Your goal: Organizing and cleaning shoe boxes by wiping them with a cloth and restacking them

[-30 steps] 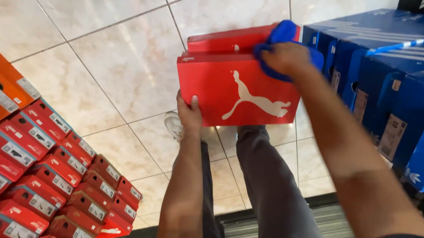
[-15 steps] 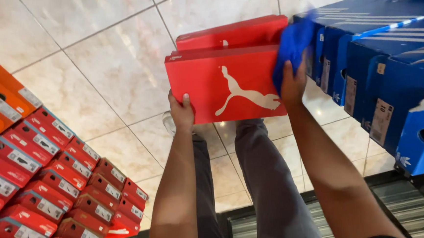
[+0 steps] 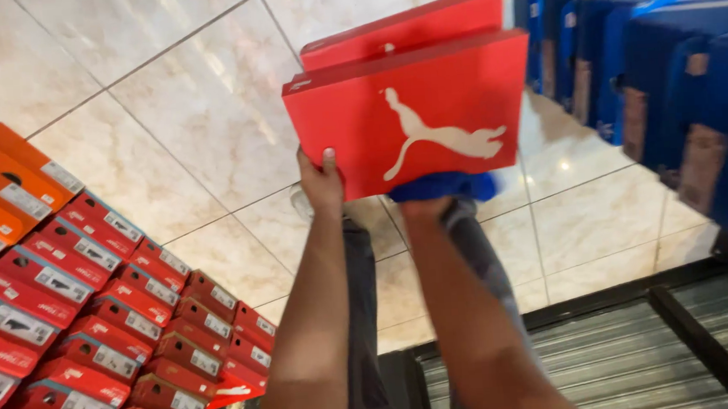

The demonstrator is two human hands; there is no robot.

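I hold a red shoe box [image 3: 408, 101] with a white leaping-cat emblem out in front of me, above the tiled floor. My left hand [image 3: 321, 182] grips its lower left corner, thumb on the front face. My right hand [image 3: 425, 206] is under the box's bottom edge, mostly hidden, pressing a blue cloth [image 3: 445, 187] against the box's underside. The lid's back edge shows above the front face.
Stacked red and orange shoe boxes [image 3: 66, 298] fill the left side. Blue shoe boxes [image 3: 667, 68] are stacked at the right. Glossy cream floor tiles [image 3: 163, 90] lie below, with a dark metal grate [image 3: 642, 347] at the lower right. My legs [image 3: 362, 314] stand beneath.
My right hand with the blue cloth has moved from the box's right end down to beneath its bottom edge. The box has tilted and shifted right in view.
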